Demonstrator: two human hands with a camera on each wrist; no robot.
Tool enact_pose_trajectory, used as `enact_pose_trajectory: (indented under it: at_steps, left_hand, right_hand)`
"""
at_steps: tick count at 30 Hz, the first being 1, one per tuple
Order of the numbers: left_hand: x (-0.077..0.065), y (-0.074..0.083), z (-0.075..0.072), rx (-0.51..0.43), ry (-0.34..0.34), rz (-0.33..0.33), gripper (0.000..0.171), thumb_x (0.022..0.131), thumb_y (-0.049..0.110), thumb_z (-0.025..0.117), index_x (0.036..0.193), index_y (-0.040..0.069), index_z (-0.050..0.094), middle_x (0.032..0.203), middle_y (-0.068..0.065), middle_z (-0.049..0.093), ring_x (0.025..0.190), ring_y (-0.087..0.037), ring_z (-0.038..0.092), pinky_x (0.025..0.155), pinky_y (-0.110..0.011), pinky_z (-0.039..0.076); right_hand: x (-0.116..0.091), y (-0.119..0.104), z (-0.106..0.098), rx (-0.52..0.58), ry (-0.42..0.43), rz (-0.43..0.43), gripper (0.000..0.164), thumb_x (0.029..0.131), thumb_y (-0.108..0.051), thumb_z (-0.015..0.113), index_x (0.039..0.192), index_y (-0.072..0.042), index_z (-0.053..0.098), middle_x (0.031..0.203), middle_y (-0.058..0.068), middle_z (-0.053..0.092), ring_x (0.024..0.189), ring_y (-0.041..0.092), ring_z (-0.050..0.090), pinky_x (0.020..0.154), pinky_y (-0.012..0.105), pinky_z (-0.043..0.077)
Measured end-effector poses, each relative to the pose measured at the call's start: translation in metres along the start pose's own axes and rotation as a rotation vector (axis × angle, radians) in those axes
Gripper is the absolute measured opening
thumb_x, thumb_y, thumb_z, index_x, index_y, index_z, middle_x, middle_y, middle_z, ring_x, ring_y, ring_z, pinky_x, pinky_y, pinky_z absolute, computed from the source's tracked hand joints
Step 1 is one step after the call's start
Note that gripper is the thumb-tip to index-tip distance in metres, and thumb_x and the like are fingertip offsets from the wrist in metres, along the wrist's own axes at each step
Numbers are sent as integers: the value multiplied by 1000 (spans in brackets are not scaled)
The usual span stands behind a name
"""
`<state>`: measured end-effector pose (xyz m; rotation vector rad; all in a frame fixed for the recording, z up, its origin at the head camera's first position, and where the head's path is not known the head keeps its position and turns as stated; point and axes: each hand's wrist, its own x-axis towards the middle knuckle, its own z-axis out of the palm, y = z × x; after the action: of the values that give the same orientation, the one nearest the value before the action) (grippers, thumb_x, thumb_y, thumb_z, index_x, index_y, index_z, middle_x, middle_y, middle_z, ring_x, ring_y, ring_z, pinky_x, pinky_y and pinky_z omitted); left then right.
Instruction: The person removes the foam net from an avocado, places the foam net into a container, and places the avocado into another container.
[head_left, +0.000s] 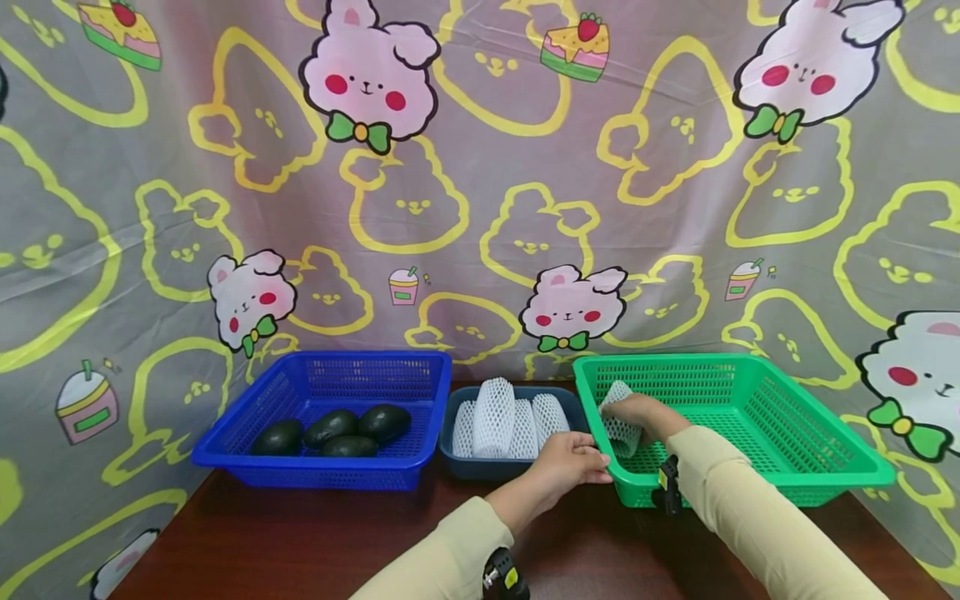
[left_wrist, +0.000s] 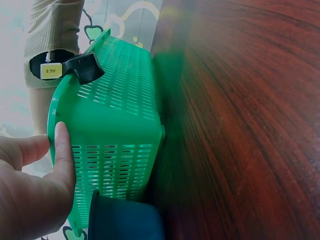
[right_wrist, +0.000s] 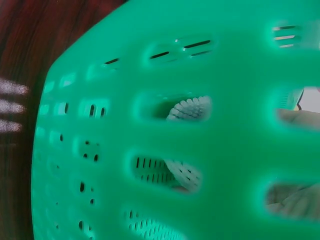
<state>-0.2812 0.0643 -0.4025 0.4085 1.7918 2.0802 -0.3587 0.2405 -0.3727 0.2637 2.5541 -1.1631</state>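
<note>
Inside the left end of the green basket [head_left: 757, 481], my right hand [head_left: 647, 414] grips a white foam net sleeve [head_left: 621, 439]. Whether the sleeve has anything in it I cannot tell. My left hand [head_left: 564, 467] pinches the basket's rim at the near left corner, its index finger on the outer wall in the left wrist view. Through the basket's slots, the right wrist view shows part of the foam net sleeve [right_wrist: 192, 108] and bits of fingers [right_wrist: 302, 118].
Left of the green basket stands a small dark blue bin [head_left: 487, 469] with several white foam net sleeves [head_left: 495, 421]. Farther left, a blue basket [head_left: 315, 473] holds several dark avocados [head_left: 384, 423]. All stand on a brown wooden table [head_left: 300, 533] before a patterned curtain [head_left: 480, 167].
</note>
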Motion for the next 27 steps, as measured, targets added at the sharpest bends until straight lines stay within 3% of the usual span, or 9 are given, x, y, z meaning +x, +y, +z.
enact_pose_trajectory:
  at_steps: [7,16,27]
  left_hand:
    - [-2,1,1,-12,18,13,27,91,-8,59,117,-14,57,89,-14,69,69,-16,66,76,-37,56]
    - [-2,2,1,-7,12,10,25,92,-8,59,116,-13,58,87,-12,68,68,-14,65,76,-36,56]
    - [0,1,0,10,-4,1,26,92,-6,59,117,-13,58,84,-8,67,67,-12,64,77,-36,56]
  right_hand:
    - [2,0,2,-42,11,3,69,100,-34,50,132,23,26,124,40,41,118,55,44,92,60,44]
    - [2,1,2,-5,18,-25,61,95,-21,56,127,23,29,115,37,45,109,52,51,88,58,47]
    - [24,12,1,94,-24,18,63,90,-20,65,126,19,31,112,35,45,102,48,55,75,53,54]
